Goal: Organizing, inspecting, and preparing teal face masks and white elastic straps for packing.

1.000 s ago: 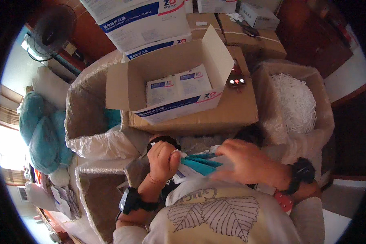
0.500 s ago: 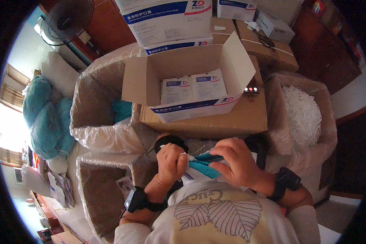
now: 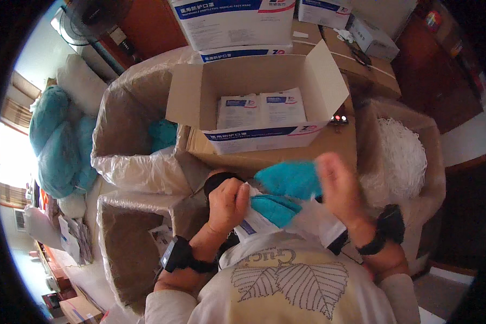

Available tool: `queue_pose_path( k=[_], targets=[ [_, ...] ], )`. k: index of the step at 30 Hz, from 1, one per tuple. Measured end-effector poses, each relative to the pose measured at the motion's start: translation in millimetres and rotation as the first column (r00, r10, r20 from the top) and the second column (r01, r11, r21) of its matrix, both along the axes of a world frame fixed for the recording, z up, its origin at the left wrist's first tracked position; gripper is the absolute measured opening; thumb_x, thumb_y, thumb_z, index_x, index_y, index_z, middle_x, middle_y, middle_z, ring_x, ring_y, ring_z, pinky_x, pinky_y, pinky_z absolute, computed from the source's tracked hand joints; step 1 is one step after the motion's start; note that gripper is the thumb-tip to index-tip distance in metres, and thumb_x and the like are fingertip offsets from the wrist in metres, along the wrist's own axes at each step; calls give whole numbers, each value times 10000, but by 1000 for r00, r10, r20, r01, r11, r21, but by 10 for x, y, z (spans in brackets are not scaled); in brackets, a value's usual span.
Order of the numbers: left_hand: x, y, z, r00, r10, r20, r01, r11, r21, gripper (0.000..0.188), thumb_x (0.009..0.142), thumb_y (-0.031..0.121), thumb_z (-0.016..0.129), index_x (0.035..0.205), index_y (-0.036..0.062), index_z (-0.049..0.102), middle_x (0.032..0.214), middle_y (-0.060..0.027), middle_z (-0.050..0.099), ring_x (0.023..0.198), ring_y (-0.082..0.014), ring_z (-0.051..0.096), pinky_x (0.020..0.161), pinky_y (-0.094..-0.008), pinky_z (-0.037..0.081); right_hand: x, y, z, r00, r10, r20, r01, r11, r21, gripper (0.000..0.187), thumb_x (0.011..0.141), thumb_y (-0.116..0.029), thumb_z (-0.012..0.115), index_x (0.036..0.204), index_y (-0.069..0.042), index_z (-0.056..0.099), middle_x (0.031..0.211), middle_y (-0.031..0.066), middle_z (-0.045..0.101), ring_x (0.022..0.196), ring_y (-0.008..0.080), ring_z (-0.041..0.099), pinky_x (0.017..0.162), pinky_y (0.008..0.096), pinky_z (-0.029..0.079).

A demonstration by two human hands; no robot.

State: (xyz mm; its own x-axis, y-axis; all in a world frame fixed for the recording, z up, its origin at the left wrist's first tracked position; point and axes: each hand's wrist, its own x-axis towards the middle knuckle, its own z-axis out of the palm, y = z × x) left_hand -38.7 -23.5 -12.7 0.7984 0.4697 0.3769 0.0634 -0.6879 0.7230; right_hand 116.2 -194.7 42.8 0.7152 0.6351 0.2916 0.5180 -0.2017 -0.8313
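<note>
In front of my chest, my left hand [image 3: 228, 204] is closed on the edge of some folded teal face masks [image 3: 275, 209]. A white printed pouch [image 3: 252, 225] lies under them, close to the same hand. To the right, my right hand [image 3: 340, 189] is blurred by motion, its fingers pressed together at the edge of a single teal face mask [image 3: 289, 179]. That mask is spread out above the others, just in front of the cardboard. Whitish, blurred material [image 3: 318, 218] hangs below the right hand; I cannot make out what it is.
Ahead stands an open white carton [image 3: 264, 141] with white pouches [image 3: 238, 112] inside, on a brown box [image 3: 337, 154]. Plastic-lined boxes [image 3: 170, 167] are at left, one holding teal material. White cords [image 3: 400, 156] fill a box at right. A phone [image 3: 337, 120] lies beside the carton.
My right hand has moved up and to the right, drawing one teal mask away from the others. My left hand has stayed nearly in place. The view has shifted slightly.
</note>
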Motion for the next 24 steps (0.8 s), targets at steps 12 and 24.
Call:
queue_pose_path(
  k=[12, 24],
  targets=[
    [58, 21, 50, 1000, 27, 15, -27, 999, 42, 145, 793, 108, 533, 672, 45, 484, 607, -118, 487, 557, -303, 501, 491, -379, 392, -150, -31, 112, 894, 442, 67, -380, 831, -407, 229, 753, -257, 614, 850, -52, 583, 772, 93, 554, 721, 253, 580, 631, 342, 466],
    [-293, 207, 37, 912, 324, -250, -367, 918, -150, 212, 859, 185, 456, 713, 35, 486, 635, -169, 493, 608, -375, 502, 544, -406, 408, 194, -339, -22, 980, -167, -105, 158, 983, -90, 211, 841, -243, 547, 844, -32, 554, 806, 19, 558, 728, 113, 521, 633, 270, 426]
  ],
)
